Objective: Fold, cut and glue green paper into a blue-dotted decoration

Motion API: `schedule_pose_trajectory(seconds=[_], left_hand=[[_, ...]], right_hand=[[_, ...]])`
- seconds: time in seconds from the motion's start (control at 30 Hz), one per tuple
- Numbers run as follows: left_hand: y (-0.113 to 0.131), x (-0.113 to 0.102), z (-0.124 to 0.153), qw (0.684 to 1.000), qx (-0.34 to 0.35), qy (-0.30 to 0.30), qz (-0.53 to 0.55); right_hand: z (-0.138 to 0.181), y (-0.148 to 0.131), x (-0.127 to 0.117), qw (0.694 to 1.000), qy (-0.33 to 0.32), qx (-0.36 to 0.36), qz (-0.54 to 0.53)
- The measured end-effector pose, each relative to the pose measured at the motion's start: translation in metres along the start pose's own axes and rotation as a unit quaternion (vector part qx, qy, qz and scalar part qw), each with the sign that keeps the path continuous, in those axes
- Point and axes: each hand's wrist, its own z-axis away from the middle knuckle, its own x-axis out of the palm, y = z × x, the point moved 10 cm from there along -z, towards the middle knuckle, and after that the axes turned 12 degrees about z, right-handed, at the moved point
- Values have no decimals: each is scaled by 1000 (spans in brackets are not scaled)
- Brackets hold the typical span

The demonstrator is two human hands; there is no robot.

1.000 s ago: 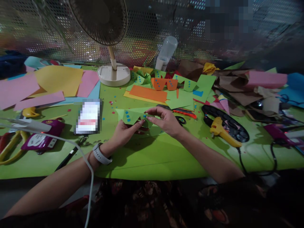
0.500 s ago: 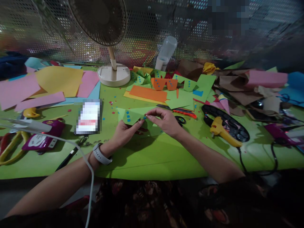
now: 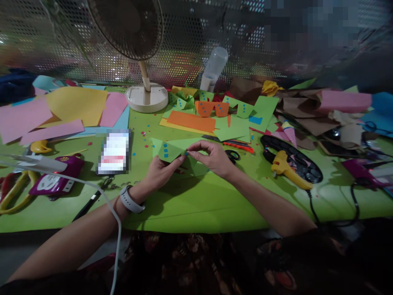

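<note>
My left hand [image 3: 161,172] grips a green paper cut-out [image 3: 172,148], thumb on its near side. Several small blue squares are stacked on the cut-out's left part, and its shape resembles the paper glasses lying farther back. My right hand [image 3: 211,157] has thumb and forefinger pinched on a tiny blue paper square [image 3: 186,153], right by the left thumb tip. The left fingers are mostly hidden behind the paper. Beyond the hands lie orange paper glasses [image 3: 205,108] and green paper glasses [image 3: 245,110], both with blue squares on them.
A phone [image 3: 115,151] lies left of my hands, near a purple power strip [image 3: 59,176] and a white cable [image 3: 115,217]. To the right are scissors [image 3: 233,155], an orange cutter [image 3: 242,147] and a yellow glue gun [image 3: 287,170] on a black tray [image 3: 310,164]. A fan [image 3: 147,98] stands behind.
My right fingertips have shifted very slightly toward the left thumb with the blue square. The left hand and the cut-out are almost unmoved.
</note>
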Motion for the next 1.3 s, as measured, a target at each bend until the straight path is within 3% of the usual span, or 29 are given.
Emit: schedule_pose_trajectory(seconds=[0.7, 1.3], left_hand=[[-3, 1, -1, 999, -19, -22, -23], [8, 2, -2, 998, 31, -23, -48]], right_hand=[[0, 3, -2, 1000, 5, 8, 1], [1, 0, 0, 1000, 1, -6, -9]])
